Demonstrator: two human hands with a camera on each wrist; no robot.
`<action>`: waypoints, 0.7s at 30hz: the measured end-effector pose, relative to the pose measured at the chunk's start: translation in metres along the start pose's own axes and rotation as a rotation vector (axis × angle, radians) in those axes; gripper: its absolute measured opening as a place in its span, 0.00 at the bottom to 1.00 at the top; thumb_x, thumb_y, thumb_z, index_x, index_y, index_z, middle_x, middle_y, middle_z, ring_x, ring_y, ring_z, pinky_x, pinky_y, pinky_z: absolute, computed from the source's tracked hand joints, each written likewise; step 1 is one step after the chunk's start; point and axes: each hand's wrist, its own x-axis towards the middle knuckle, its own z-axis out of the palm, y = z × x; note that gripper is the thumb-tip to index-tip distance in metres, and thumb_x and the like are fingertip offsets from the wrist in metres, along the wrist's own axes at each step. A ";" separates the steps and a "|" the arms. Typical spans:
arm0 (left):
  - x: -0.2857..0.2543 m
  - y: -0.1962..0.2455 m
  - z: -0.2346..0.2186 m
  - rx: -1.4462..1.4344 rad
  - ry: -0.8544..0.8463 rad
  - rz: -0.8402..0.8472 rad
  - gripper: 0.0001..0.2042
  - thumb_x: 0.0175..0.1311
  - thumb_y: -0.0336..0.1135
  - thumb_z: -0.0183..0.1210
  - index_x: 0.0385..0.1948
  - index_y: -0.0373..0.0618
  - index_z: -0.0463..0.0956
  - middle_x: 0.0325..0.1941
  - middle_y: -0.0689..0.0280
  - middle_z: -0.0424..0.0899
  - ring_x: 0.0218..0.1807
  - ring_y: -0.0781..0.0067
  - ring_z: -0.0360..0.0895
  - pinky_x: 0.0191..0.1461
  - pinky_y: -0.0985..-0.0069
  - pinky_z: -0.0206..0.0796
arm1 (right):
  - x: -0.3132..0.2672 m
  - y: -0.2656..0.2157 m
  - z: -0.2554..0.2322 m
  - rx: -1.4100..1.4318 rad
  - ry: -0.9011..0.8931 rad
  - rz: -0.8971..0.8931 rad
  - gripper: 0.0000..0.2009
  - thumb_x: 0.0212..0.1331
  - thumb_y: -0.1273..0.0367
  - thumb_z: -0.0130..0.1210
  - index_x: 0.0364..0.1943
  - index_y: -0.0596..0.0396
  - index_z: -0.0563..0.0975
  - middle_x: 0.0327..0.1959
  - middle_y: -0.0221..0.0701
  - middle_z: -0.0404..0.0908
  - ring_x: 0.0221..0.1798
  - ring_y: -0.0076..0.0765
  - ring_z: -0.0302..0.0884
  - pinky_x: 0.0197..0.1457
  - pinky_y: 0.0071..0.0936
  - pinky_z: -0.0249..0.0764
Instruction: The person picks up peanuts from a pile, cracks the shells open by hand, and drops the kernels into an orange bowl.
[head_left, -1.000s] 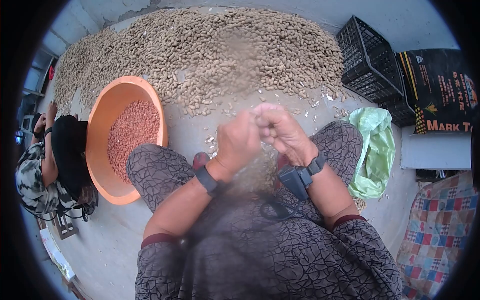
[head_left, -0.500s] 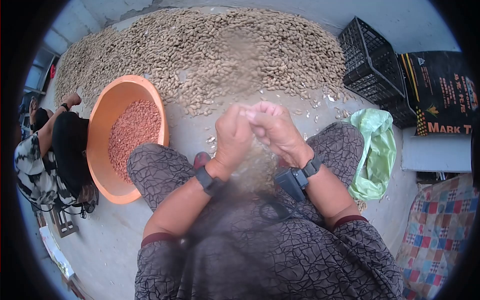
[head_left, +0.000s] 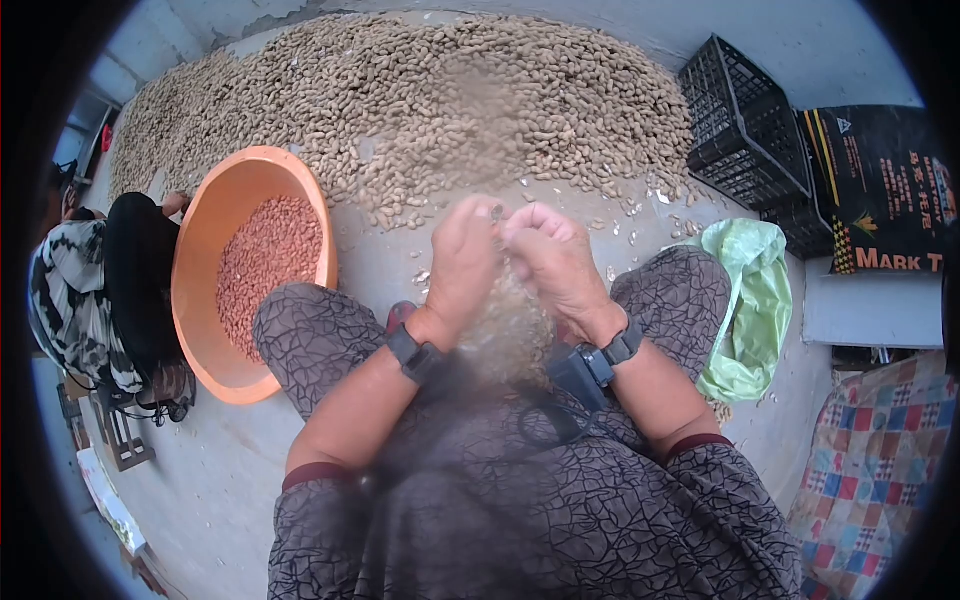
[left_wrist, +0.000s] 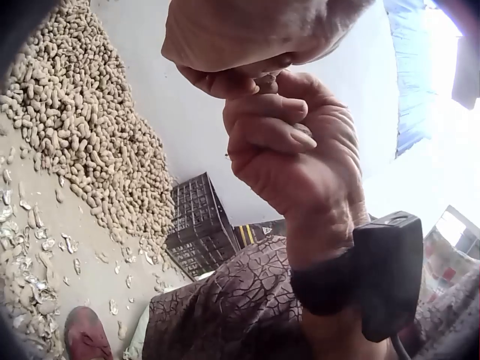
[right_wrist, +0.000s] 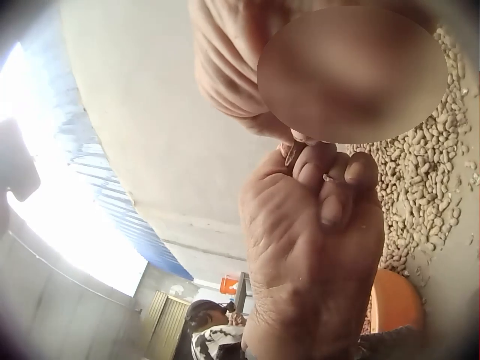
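Both hands meet above the lap. The left hand (head_left: 463, 265), fingers curled, pinches a small peanut (head_left: 497, 213) at its fingertips. Touching it from the other side are the bent thumb and fingers of the right hand (head_left: 562, 265). In the left wrist view a bit of pale shell (left_wrist: 266, 78) shows between the left hand (left_wrist: 255, 34) above and the right hand (left_wrist: 300, 161) below. The right wrist view has a reddish piece (right_wrist: 289, 154) between the hands, and a shell flake (right_wrist: 328, 178) on the curled left fingers (right_wrist: 334, 202). Blurred pale shells (head_left: 505, 335) lie below the hands.
A wide peanut pile (head_left: 400, 110) covers the floor ahead. An orange basin (head_left: 200, 300) of red kernels stands left, beside another seated person (head_left: 75, 295). At right are black crates (head_left: 735, 120), a printed black sack (head_left: 880, 180) and a green bag (head_left: 755, 300).
The hands have parted slightly at the fingertips, and the peanut now shows between them. The other person's arm has lowered toward the basin.
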 end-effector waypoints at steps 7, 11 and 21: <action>0.007 0.014 -0.007 -0.109 -0.147 -0.297 0.11 0.66 0.37 0.43 0.25 0.44 0.65 0.17 0.71 0.67 0.12 0.85 0.59 0.13 0.87 0.51 | 0.005 -0.003 -0.004 -0.497 0.053 -0.404 0.03 0.50 0.75 0.55 0.26 0.59 0.73 0.20 0.28 0.73 0.24 0.21 0.72 0.23 0.19 0.65; 0.017 -0.003 -0.024 0.232 -0.318 -0.033 0.10 0.66 0.37 0.43 0.26 0.43 0.66 0.19 0.70 0.69 0.15 0.86 0.62 0.13 0.87 0.50 | -0.001 -0.006 -0.003 -0.999 0.013 -0.847 0.04 0.46 0.75 0.56 0.25 0.59 0.73 0.21 0.36 0.73 0.25 0.34 0.74 0.27 0.30 0.68; 0.015 0.013 -0.022 -0.425 -0.376 -0.484 0.04 0.64 0.28 0.46 0.35 0.40 0.67 0.26 0.68 0.71 0.20 0.88 0.64 0.16 0.93 0.51 | 0.005 -0.009 -0.009 -0.711 0.071 -0.604 0.04 0.48 0.76 0.59 0.26 0.60 0.75 0.22 0.26 0.77 0.22 0.17 0.69 0.25 0.16 0.66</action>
